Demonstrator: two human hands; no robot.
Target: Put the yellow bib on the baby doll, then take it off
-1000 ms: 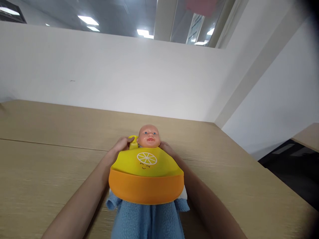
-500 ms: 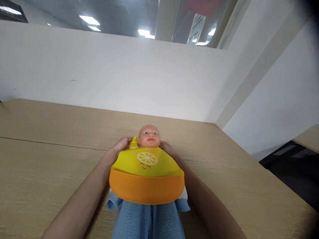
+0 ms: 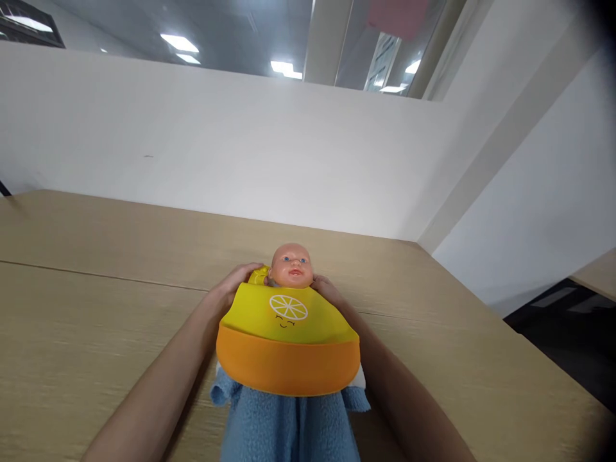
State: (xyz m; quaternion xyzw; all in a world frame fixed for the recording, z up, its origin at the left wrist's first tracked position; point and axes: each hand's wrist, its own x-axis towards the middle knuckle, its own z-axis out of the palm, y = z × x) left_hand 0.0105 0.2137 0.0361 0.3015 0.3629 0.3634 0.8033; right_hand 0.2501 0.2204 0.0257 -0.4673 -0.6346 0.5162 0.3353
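A baby doll (image 3: pixel 291 264) in fuzzy blue clothes (image 3: pixel 283 427) lies face up in front of me. Over its chest spreads a yellow silicone bib (image 3: pixel 289 327), printed with a lemon slice and a smiling face, with an orange catch pocket (image 3: pixel 289 366) along the bottom. Beside the doll's head, my left hand (image 3: pixel 239 280) is closed on the bib's yellow neck strap (image 3: pixel 258 276), which is bent over. My right hand (image 3: pixel 327 290) is at the other side of the doll's neck, partly behind the bib's edge. Its fingertips and anything in them are hidden.
The doll rests on a wood-look table (image 3: pixel 120 308) with a seam running across it. A white wall (image 3: pixel 269 154) rises behind, with a window (image 3: pixel 240 38) above. Past the table's right edge is a dark object (image 3: pixel 558 321).
The bib strap in my left hand has bent from upright toward the doll's neck. My right hand stays by the neck. The whole view has shifted slightly.
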